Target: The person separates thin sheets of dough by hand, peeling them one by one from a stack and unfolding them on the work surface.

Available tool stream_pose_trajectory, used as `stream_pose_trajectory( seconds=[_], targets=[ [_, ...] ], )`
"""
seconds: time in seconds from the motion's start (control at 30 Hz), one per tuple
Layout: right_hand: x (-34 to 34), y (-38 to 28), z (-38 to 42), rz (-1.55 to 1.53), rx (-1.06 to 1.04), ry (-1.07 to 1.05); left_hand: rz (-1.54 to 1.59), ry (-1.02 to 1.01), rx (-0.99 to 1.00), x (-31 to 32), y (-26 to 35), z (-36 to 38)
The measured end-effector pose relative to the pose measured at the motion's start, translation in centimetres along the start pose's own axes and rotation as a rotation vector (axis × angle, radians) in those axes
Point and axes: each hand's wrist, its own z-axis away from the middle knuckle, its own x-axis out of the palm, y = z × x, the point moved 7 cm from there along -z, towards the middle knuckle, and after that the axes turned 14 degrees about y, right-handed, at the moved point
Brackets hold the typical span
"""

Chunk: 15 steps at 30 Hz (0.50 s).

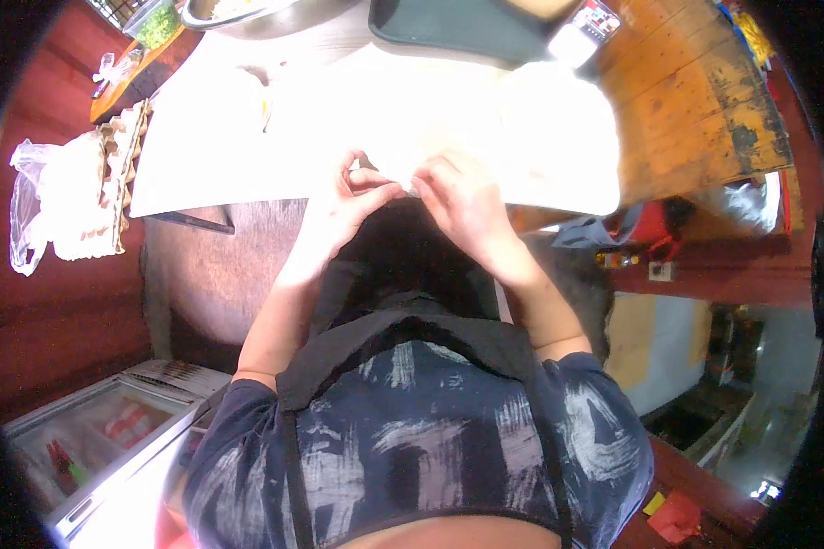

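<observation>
Both of my hands meet at the near edge of a white, overexposed work surface (558, 137), just above my black apron (403, 261). My left hand (352, 197) has its thumb and forefinger pressed together at the tip. Close beside it on the right, my right hand (453, 197) is also pinched, with its fingertips almost touching the left ones. Something small and pale shows between the fingertips, but glare hides what it is.
A dark green tray (458, 27) and a metal bowl (238, 16) stand at the back. Egg cartons (110, 183) lie left, beside a plastic bag (27, 206). A container of chopped greens (158, 27) is at the back left. A wooden table (696, 101) extends right.
</observation>
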Motion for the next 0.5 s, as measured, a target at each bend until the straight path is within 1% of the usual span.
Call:
stream_pose_trajectory(
  seconds=[0.07,0.1,0.17,0.2,0.27,0.37,0.47,0.5],
  targets=[
    [0.4,0.8,0.2,0.027,0.089,-0.023,0.018,0.02,-0.002,-0.1,0.0,0.0],
    [0.4,0.9,0.2,0.027,0.088,-0.023,0.019,0.003,0.001,-0.1,0.0,0.0],
    [0.5,1.5,0.3,-0.047,0.178,-0.011,0.02,-0.014,0.005,0.0,0.0,0.0],
    [0.6,1.6,0.4,-0.047,0.178,-0.011,0.037,-0.01,0.004,0.0,0.0,0.1],
    [0.9,2.4,0.7,-0.136,0.293,-0.015,0.055,-0.006,0.004,0.1,0.0,0.1],
    [0.9,2.5,0.7,-0.146,0.322,-0.014,0.081,-0.009,0.0,0.2,0.0,0.1],
    [1.0,2.4,0.8,-0.158,0.334,-0.02,0.031,0.049,-0.003,0.5,-0.2,0.0],
    [1.0,2.4,0.8,-0.158,0.334,-0.02,0.005,0.067,0.033,0.4,-0.8,-0.2]
  ],
)
